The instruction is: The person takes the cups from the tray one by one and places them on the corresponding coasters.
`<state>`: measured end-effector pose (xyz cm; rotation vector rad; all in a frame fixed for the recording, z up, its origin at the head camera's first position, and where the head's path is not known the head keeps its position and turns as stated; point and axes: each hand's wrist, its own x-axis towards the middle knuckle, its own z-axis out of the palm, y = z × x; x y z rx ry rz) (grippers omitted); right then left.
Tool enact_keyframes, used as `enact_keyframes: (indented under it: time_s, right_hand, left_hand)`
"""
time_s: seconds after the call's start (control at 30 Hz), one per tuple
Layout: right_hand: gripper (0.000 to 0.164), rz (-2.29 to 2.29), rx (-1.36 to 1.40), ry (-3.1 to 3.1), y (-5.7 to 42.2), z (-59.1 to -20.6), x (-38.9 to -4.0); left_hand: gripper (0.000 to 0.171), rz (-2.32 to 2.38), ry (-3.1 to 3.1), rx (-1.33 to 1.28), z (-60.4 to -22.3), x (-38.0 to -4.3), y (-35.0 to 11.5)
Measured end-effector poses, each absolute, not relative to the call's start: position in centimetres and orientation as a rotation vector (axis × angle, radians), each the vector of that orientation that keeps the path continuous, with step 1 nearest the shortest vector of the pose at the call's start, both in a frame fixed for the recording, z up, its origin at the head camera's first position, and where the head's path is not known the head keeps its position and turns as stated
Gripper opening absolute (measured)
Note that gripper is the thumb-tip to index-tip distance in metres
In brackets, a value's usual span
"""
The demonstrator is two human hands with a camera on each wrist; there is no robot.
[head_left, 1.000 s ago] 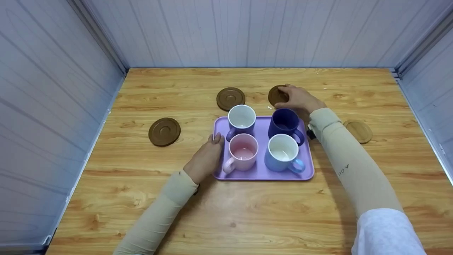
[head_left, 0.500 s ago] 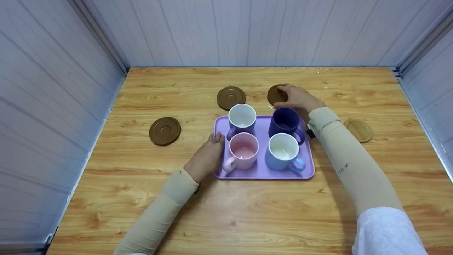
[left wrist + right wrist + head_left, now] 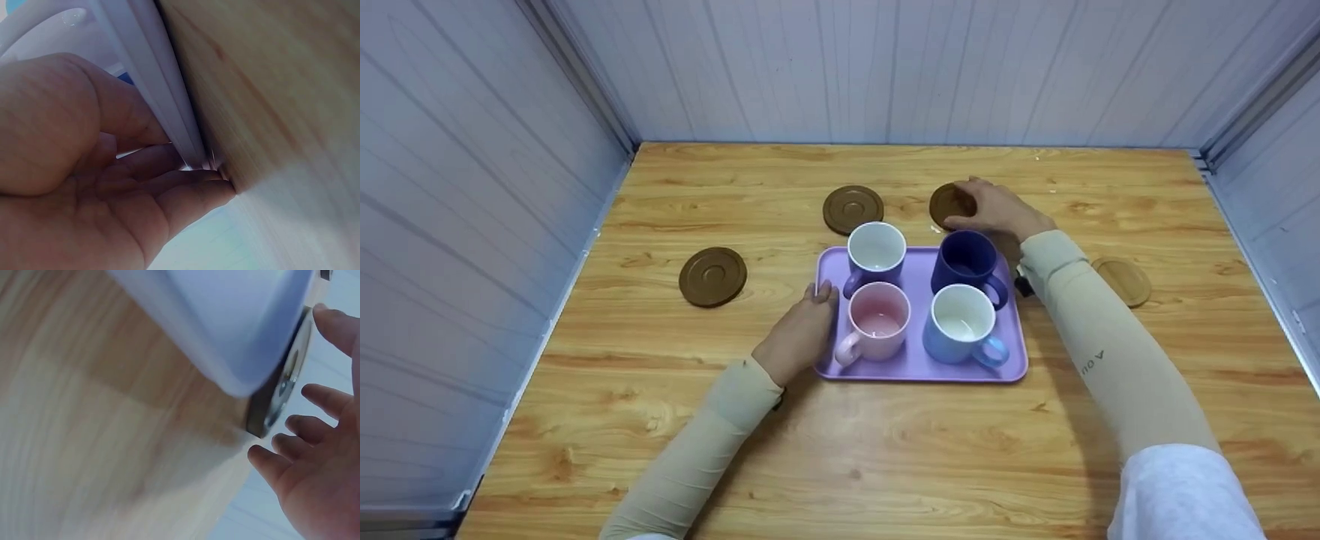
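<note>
A lilac tray [image 3: 916, 270] bears a pink mug [image 3: 877, 349], a light blue mug [image 3: 949, 341], a dark blue mug [image 3: 969, 281] and a white-lined mug with a purple handle [image 3: 877, 251]. My left hand [image 3: 799, 337] holds the tray's left edge; in the left wrist view the thumb lies against the tray's side [image 3: 152, 73] and the fingers reach to its underside. Beyond the tray's far right corner, my right hand [image 3: 1001, 212] hovers with spread, bent fingers over a round brown wooden coaster [image 3: 943, 206]. Fingertips and the coaster [image 3: 284, 382] stand apart in the right wrist view.
Another brown coaster [image 3: 853, 208] lies behind the tray, and one more brown coaster [image 3: 712, 277] is to its left. A paler coaster [image 3: 1123, 281] sits right of it, partly behind the right sleeve. Panel walls [image 3: 840, 71] enclose the wooden table [image 3: 840, 457] at back and sides.
</note>
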<state>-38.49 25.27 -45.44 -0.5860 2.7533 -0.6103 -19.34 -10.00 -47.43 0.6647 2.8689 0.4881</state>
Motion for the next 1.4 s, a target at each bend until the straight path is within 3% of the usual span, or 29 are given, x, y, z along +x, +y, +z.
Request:
enact_keyframes:
  time_s: [0.3,0.7,1.4]
  right_hand:
    - [0.072,-0.679,-0.474,2.793,26.8,-42.8,-37.1]
    - [0.067,-0.646,-0.387,2.934,28.4,-40.3,-32.4]
    - [0.060,-0.649,-0.558,3.026,29.5,-44.4,-22.3]
  left_hand:
    - [0.050,0.491,2.882,0.651,-47.2,-19.2,-10.1]
    - [0.051,0.496,2.880,0.678,-47.1,-19.4,-10.3]
    - [0.052,0.516,2.837,0.652,-47.2,-19.2,-10.0]
